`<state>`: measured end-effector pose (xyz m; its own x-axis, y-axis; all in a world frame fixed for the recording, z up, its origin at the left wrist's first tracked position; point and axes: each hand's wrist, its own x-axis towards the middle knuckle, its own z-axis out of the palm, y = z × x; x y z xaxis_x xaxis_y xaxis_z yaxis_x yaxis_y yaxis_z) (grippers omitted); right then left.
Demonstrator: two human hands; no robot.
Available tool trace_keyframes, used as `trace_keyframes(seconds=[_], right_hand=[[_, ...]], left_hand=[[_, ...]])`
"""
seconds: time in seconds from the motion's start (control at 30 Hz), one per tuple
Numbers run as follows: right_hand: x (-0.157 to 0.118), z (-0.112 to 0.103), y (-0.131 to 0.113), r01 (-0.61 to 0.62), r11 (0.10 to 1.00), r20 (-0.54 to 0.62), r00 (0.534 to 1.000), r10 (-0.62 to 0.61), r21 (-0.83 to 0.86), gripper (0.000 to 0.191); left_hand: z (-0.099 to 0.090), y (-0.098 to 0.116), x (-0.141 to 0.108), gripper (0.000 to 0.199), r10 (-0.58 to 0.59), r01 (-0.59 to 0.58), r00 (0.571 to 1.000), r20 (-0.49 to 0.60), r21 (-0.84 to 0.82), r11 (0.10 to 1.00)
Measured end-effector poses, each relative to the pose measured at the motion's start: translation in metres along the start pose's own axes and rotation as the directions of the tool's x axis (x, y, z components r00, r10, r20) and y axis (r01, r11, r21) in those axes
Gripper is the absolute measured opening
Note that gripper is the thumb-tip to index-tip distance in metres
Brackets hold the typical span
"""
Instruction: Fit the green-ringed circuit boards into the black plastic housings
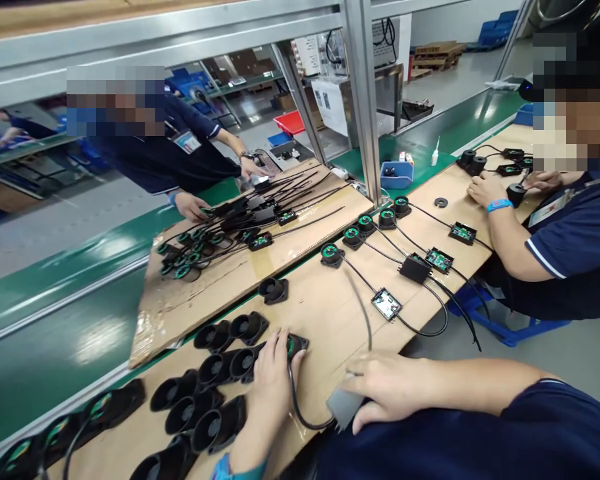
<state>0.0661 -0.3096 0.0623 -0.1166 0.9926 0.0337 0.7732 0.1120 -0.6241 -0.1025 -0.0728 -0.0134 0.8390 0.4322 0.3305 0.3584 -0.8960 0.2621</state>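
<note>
1. The left hand [270, 373] lies over a black housing with a green board [297, 345], fingers touching its near side; whether it grips or only steadies the part, I cannot tell.
2. The right hand [390, 387] grips a grey box [347, 403], thumb on one side and fingers on the other. The box is blurred and tilted at the near edge of the cardboard-topped counter [310, 300].
3. A black cable [298, 408] curves from the housing to the box, and a second, blurred cable [364, 303] runs away from beside the right hand.
4. Left of the left hand, black cups [215, 433] stand in uneven rows, the nearest just beside its fingers.
5. Beyond the right hand, a row of wired housings [332, 255] is joined by cables to small boxes, among them an open box [386, 304] with its inside showing.
6. On the right, a co-worker [570, 260] has both hands at a black part [517, 195]; a black ring [441, 202] lies nearby.
7. Across the counter, another co-worker [135, 157] reaches to a heap of cabled parts [260, 241].
</note>
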Motion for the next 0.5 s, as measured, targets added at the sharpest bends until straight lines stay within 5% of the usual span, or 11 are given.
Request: trace_keyframes(seconds=[0.07, 0.13, 0.23, 0.3, 0.37, 0.5], right_hand=[[-0.015, -0.008, 0.006, 0.032, 0.992, -0.132, 0.991, -0.016, 0.120, 0.045], [-0.031, -0.019, 0.025, -0.080, 0.991, -0.427, 0.896, 0.118, 0.105, 0.036], [-0.056, -0.036, 0.071, -0.514, 0.857, -0.801, 0.500, 0.329, 0.031, 0.042], [-0.072, -0.042, 0.102, -0.727, 0.685, -0.864, 0.315, 0.393, 0.047, 0.055], [-0.085, -0.043, 0.125, -0.812, 0.582, -0.850, 0.276, 0.450, 0.044, 0.054], [-0.091, -0.038, 0.136, -0.773, 0.634, -0.822, 0.365, 0.436, -0.007, 0.023]], left_hand=[[0.001, -0.001, 0.018, 0.057, 0.015, -0.014, 1.000, 0.026, -0.037, 0.999], [0.005, 0.000, 0.039, 0.055, 0.039, -0.035, 0.998, 0.042, -0.102, 0.994], [0.018, 0.006, 0.071, 0.053, 0.069, -0.054, 0.995, 0.071, -0.193, 0.980], [0.031, 0.010, 0.094, 0.052, 0.079, -0.059, 0.994, 0.079, -0.227, 0.972], [0.044, 0.013, 0.117, 0.051, 0.097, -0.076, 0.992, 0.079, -0.228, 0.971], [0.050, 0.014, 0.157, 0.057, 0.134, -0.121, 0.982, 0.130, -0.103, 0.987]])
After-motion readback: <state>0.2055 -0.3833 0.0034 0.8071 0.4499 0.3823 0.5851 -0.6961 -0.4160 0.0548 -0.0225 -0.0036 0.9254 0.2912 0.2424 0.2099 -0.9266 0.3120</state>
